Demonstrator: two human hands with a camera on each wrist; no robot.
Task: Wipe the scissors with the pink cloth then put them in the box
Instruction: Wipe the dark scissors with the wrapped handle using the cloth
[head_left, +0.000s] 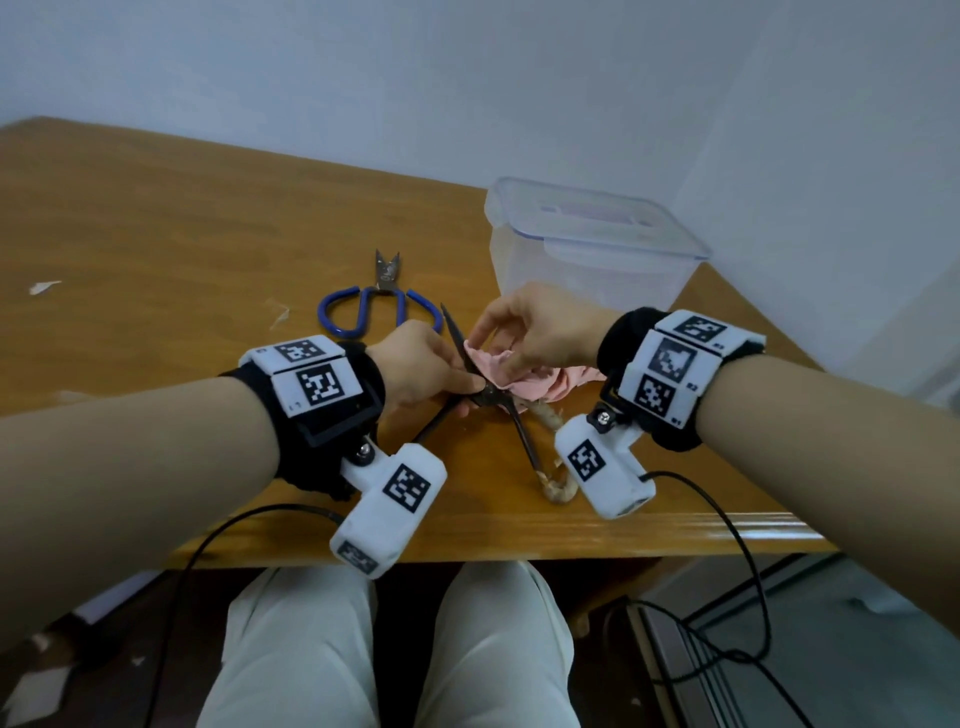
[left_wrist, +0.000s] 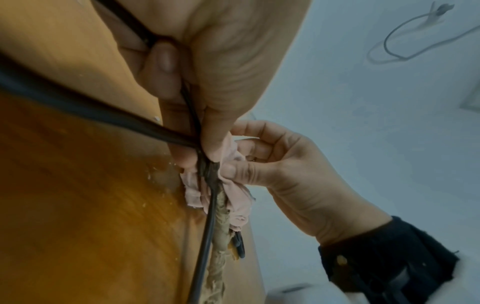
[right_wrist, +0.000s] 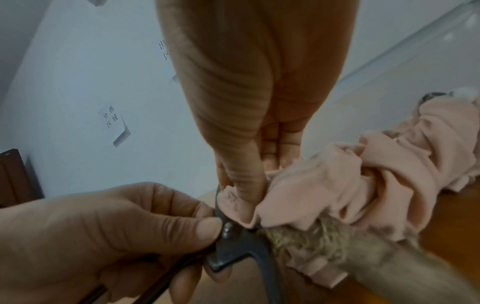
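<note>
Dark metal scissors (head_left: 480, 395) are held just above the wooden table (head_left: 156, 249), with one blade pointing up and away and a twine-wrapped handle (head_left: 558, 488) trailing towards me. My left hand (head_left: 467, 387) pinches them at the pivot. My right hand (head_left: 498, 345) pinches the pink cloth (head_left: 535, 387) round the blade just above the pivot. In the right wrist view the thumb presses the cloth (right_wrist: 337, 185) onto the scissors (right_wrist: 233, 246). In the left wrist view the cloth (left_wrist: 239, 197) wraps the scissors (left_wrist: 207, 176). The clear plastic box (head_left: 587, 280) stands behind my right hand with its lid on top.
Blue-handled scissors (head_left: 374, 306) lie on the table just beyond my left hand. Small paper scraps (head_left: 44, 287) lie at the left. The table's front edge (head_left: 571, 543) is close to my knees. Black cables (head_left: 737, 561) hang from both wrist cameras.
</note>
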